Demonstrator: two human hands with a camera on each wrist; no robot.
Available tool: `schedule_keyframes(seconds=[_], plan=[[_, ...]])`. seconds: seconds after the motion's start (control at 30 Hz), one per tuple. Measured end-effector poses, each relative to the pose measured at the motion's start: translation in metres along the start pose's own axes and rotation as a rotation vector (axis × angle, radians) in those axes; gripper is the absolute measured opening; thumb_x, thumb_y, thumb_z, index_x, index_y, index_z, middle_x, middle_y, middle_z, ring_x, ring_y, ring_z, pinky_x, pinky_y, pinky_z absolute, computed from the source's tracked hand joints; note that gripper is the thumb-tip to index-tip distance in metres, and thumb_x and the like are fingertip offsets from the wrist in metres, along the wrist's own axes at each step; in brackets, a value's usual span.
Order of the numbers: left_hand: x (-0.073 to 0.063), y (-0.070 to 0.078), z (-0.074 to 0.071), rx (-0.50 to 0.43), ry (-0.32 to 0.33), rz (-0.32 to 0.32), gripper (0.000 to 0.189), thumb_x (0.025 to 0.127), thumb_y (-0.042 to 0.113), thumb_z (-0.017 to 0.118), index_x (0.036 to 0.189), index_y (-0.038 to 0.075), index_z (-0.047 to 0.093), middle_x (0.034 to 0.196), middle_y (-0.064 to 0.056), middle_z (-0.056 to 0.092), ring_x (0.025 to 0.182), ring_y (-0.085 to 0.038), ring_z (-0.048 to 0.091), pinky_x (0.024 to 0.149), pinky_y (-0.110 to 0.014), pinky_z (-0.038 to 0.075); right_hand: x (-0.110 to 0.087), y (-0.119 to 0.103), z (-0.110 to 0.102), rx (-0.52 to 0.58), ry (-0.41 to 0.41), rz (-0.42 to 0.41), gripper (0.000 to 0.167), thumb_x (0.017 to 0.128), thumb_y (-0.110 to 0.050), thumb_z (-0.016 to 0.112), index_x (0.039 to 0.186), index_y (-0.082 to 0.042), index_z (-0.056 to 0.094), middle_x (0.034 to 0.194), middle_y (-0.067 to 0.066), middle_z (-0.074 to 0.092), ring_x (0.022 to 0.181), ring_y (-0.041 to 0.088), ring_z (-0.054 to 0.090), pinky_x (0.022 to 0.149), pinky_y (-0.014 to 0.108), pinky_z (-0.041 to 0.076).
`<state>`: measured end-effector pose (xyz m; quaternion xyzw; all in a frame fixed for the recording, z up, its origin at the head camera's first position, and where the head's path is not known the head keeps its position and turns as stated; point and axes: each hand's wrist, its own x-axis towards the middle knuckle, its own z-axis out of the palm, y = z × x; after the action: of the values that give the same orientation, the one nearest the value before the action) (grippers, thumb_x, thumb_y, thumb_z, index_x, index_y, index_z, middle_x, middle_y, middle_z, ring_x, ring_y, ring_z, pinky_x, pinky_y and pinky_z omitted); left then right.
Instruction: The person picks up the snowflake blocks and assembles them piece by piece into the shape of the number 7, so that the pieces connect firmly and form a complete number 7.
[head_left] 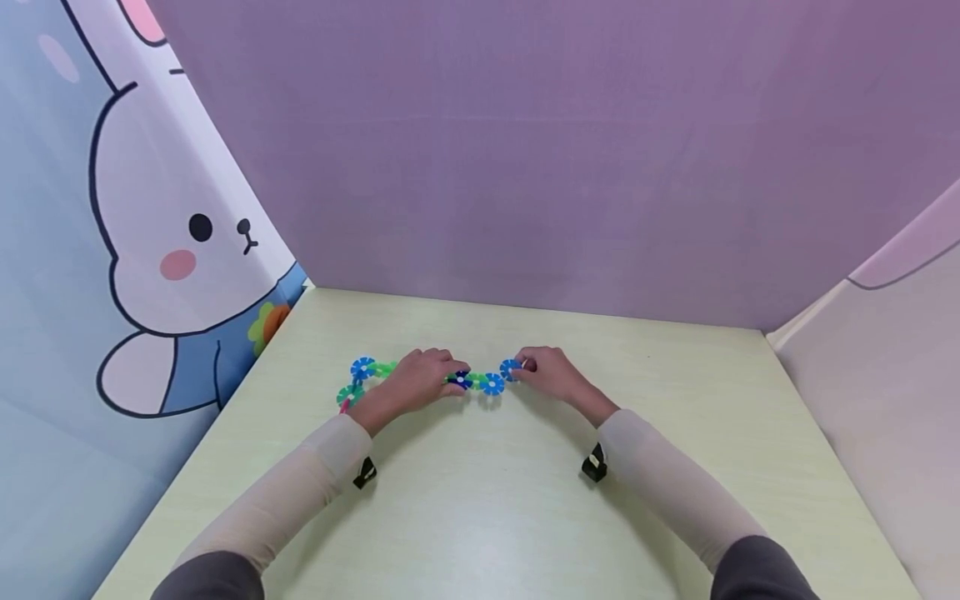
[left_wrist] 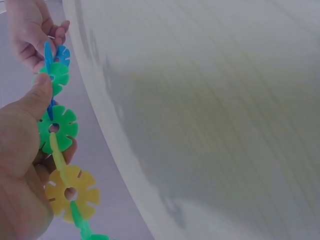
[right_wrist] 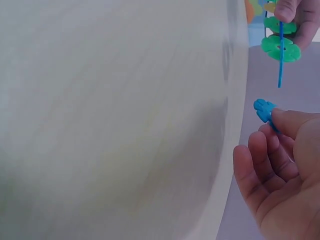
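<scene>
A chain of notched plastic snowflake discs [left_wrist: 82, 192] in green, yellow and blue runs through my left hand [head_left: 416, 379], whose thumb and fingers pinch a dark blue disc [head_left: 461, 380]. At the chain's right end is a blue disc [head_left: 492, 383], seen edge-on in the right wrist view. My right hand [head_left: 551, 372] pinches a separate blue disc [right_wrist: 265, 111] between thumb and index finger. A small gap shows between it and the chain's end in that view. The chain's left end bends toward me behind the left wrist, with a teal disc [head_left: 349, 395] and a pink piece.
Both hands work over a pale wooden table [head_left: 480, 517]. A purple partition [head_left: 540, 167] rises behind it, and a rabbit-printed cloth [head_left: 165, 208] hangs at the left. A pale panel [head_left: 885, 358] stands at the right. Black wrist mounts [head_left: 594, 465] hang below both sleeves.
</scene>
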<state>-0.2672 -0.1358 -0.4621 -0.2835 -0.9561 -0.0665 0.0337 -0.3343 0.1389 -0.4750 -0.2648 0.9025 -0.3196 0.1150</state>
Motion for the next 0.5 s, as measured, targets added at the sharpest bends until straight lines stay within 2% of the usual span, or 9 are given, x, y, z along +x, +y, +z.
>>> schedule_keyframes(seconds=[0.37, 0.5], plan=[[0.001, -0.001, 0.001, 0.003, 0.015, 0.004, 0.045, 0.096, 0.043, 0.069, 0.132, 0.017, 0.068, 0.115, -0.004, 0.073, 0.106, -0.022, 0.068, 0.089, -0.045, 0.058, -0.013, 0.002, 0.001, 0.005, -0.017, -0.018, 0.011, 0.098, -0.021, 0.069, 0.104, -0.013, 0.072, 0.081, -0.001, 0.069, 0.067, 0.012, 0.055, 0.058, 0.024, 0.045], [0.001, -0.002, 0.001, 0.008, 0.019, 0.002, 0.045, 0.096, 0.044, 0.069, 0.132, 0.017, 0.068, 0.115, -0.004, 0.073, 0.105, -0.022, 0.068, 0.088, -0.044, 0.059, -0.017, 0.002, 0.001, 0.025, -0.034, -0.039, 0.012, 0.099, -0.021, 0.068, 0.106, -0.012, 0.071, 0.083, 0.000, 0.071, 0.068, 0.011, 0.059, 0.059, 0.024, 0.049]])
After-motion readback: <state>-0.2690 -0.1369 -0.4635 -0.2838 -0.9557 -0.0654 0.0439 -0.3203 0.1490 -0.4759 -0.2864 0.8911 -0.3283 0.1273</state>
